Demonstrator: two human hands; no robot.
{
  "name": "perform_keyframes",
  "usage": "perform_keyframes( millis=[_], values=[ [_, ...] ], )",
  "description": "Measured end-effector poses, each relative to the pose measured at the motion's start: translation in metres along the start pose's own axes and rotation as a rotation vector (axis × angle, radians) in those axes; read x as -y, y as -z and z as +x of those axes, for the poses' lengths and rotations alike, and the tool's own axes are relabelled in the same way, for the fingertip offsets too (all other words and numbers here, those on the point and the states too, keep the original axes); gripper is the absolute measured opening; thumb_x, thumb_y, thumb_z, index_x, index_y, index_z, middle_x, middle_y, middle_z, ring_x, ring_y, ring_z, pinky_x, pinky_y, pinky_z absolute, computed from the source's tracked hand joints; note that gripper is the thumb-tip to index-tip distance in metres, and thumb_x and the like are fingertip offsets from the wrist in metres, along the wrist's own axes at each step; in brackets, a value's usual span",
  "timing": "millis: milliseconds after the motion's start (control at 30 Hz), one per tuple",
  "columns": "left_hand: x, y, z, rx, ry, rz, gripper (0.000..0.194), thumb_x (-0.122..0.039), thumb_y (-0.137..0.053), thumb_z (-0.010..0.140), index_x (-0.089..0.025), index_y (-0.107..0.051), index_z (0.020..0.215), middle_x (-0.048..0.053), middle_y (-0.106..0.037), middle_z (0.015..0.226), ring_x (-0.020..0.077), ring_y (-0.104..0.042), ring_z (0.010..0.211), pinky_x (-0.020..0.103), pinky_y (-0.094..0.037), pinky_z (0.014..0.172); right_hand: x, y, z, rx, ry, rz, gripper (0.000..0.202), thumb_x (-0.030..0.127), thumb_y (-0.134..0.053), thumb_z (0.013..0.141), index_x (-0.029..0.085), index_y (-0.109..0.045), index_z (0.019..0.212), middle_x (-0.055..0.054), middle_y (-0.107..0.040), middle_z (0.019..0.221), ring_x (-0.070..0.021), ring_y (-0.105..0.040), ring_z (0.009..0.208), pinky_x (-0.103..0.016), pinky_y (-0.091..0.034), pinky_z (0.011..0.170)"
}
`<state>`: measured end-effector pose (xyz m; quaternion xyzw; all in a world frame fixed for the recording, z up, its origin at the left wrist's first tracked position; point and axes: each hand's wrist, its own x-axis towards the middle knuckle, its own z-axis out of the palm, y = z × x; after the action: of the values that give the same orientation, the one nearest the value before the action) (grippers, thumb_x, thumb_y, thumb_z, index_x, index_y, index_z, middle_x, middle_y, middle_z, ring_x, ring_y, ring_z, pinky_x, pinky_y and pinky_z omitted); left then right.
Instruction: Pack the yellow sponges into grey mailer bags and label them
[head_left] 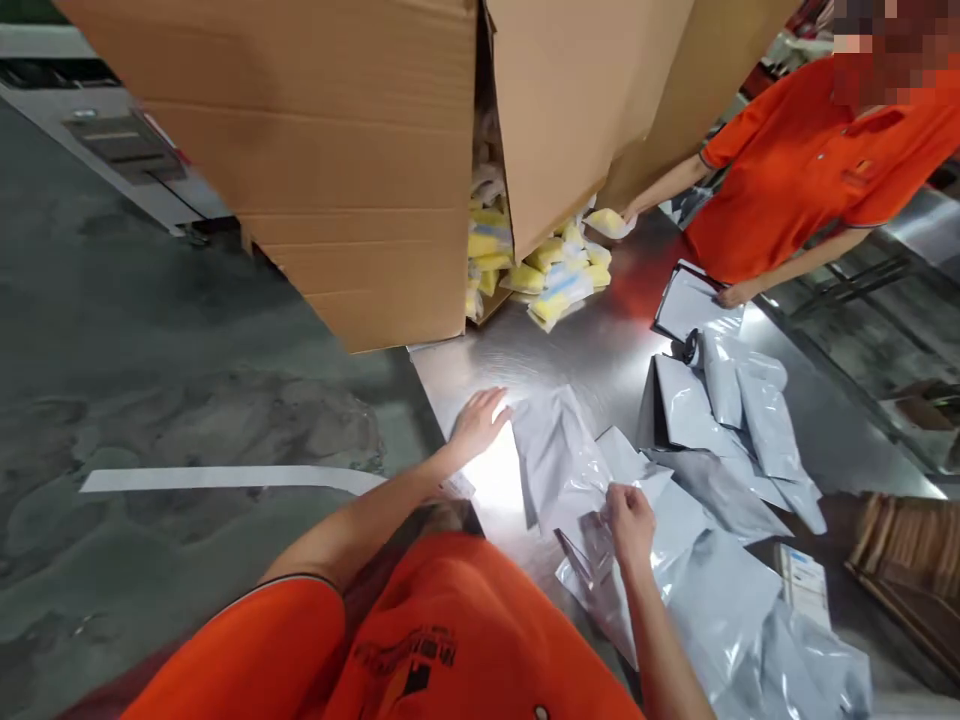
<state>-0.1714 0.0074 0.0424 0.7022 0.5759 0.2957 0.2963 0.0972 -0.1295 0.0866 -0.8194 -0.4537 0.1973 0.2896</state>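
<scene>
My left hand (480, 425) lies at the near edge of the metal table (517, 350), palm down with its fingers stretched out. Its fingertips are beside a light grey plastic mailing bag (559, 450), and I see nothing held in it. My right hand (630, 515) has its fingers pinched on a plastic mailing bag at the lower side of that one; overlapping plastic hides exactly which layer it grips. More grey mailing bags (727, 600) are spread loosely beneath and right of my right forearm.
A tall cardboard box (360, 170) stands at the table's far left, with yellow packets (562, 280) spilling from it. Across the table a person (810, 180) in orange holds a packet and touches a clipboard (686, 300). Filled grey bags (769, 420) and a cardboard stack (911, 560) lie right.
</scene>
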Motion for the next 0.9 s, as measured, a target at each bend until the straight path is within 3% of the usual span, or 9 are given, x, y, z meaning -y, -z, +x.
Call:
perform_keyframes(
  millis=[67,167,267,333,400,533,700,800,900],
  values=[
    [-0.028,-0.012,-0.051,0.172,0.051,-0.302,0.043,-0.032,-0.054,0.093,-0.018,-0.059,0.134,0.010,-0.070,0.118,0.0225,-0.067,0.103,0.035,-0.052,0.095,-0.008,0.019,-0.039,-0.014,-0.038,-0.046,0.043,0.061,-0.053,0.082,0.022,-0.059,0.100,-0.001,-0.061,0.068,-0.0230,-0.061,0.062,-0.034,-0.046,0.058],
    [-0.069,-0.027,-0.122,0.686,0.072,-0.723,0.068,-0.029,-0.071,0.079,-0.022,-0.049,0.144,0.000,-0.071,0.081,0.0152,-0.065,0.062,0.027,-0.053,0.065,0.012,0.027,-0.083,-0.011,0.029,-0.004,0.069,0.063,-0.064,0.077,0.021,-0.049,0.130,0.002,-0.058,0.073,-0.0205,-0.058,0.062,-0.033,-0.045,0.059],
    [-0.089,-0.030,-0.162,0.924,0.073,-1.026,0.034,-0.026,-0.070,0.079,-0.021,-0.067,0.113,-0.002,-0.065,0.067,0.0131,-0.061,0.055,0.025,-0.049,0.058,0.060,0.013,-0.105,0.188,0.123,0.381,0.053,0.056,-0.062,0.084,0.024,-0.053,0.125,0.006,-0.048,0.067,-0.0133,-0.049,0.056,-0.027,-0.042,0.054],
    [-0.078,-0.022,-0.176,0.812,0.119,-1.069,0.011,-0.027,-0.066,0.082,-0.019,-0.066,0.076,-0.002,-0.061,0.058,0.0123,-0.058,0.054,0.025,-0.046,0.056,0.090,-0.007,-0.115,0.428,0.098,0.672,0.039,0.053,-0.063,0.086,0.024,-0.058,0.112,0.009,-0.038,0.058,-0.0091,-0.035,0.047,-0.022,-0.032,0.044],
    [-0.050,-0.006,-0.192,0.600,0.199,-1.054,0.024,-0.030,-0.062,0.085,-0.018,-0.057,0.065,-0.002,-0.056,0.053,0.0109,-0.054,0.051,0.023,-0.043,0.054,0.110,-0.033,-0.127,0.672,0.020,0.867,0.032,0.051,-0.067,0.084,0.024,-0.059,0.101,0.011,-0.029,0.054,-0.0065,-0.023,0.042,-0.019,-0.022,0.039],
    [0.002,0.032,-0.246,0.269,0.307,-1.196,0.021,-0.035,-0.065,0.083,-0.017,-0.058,0.091,-0.001,-0.064,0.070,0.0106,-0.059,0.056,0.023,-0.046,0.057,0.122,-0.084,-0.164,1.060,-0.082,0.947,0.030,0.050,-0.069,0.082,0.024,-0.058,0.094,0.011,-0.034,0.056,-0.0050,-0.020,0.040,-0.017,-0.019,0.035],
    [0.008,0.035,-0.312,0.192,0.414,-1.406,0.028,-0.038,-0.068,0.078,-0.018,-0.054,0.092,0.002,-0.067,0.069,0.0165,-0.066,0.060,0.027,-0.050,0.061,0.133,-0.121,-0.215,1.265,-0.010,0.897,0.028,0.050,-0.064,0.086,0.025,-0.057,0.096,0.009,-0.041,0.063,-0.0053,-0.030,0.043,-0.018,-0.029,0.039],
    [0.021,0.022,-0.349,-0.089,0.541,-1.030,0.033,-0.050,-0.054,0.085,-0.018,-0.055,0.077,0.005,-0.065,0.065,0.0161,-0.061,0.057,0.028,-0.048,0.060,0.139,-0.132,-0.229,1.371,0.188,0.677,0.028,0.049,-0.058,0.090,0.025,-0.059,0.105,0.006,-0.053,0.069,-0.0094,-0.050,0.054,-0.022,-0.045,0.052],
    [0.050,0.024,-0.414,-0.388,0.812,-0.384,0.038,-0.050,-0.039,0.090,-0.021,-0.063,0.084,0.007,-0.070,0.079,0.0219,-0.066,0.076,0.034,-0.052,0.074,0.128,-0.144,-0.220,1.394,0.508,0.410,0.042,0.045,-0.062,0.086,0.025,-0.058,0.123,-0.006,-0.066,0.115,-0.0197,-0.063,0.105,-0.035,-0.052,0.091]
  ],
)
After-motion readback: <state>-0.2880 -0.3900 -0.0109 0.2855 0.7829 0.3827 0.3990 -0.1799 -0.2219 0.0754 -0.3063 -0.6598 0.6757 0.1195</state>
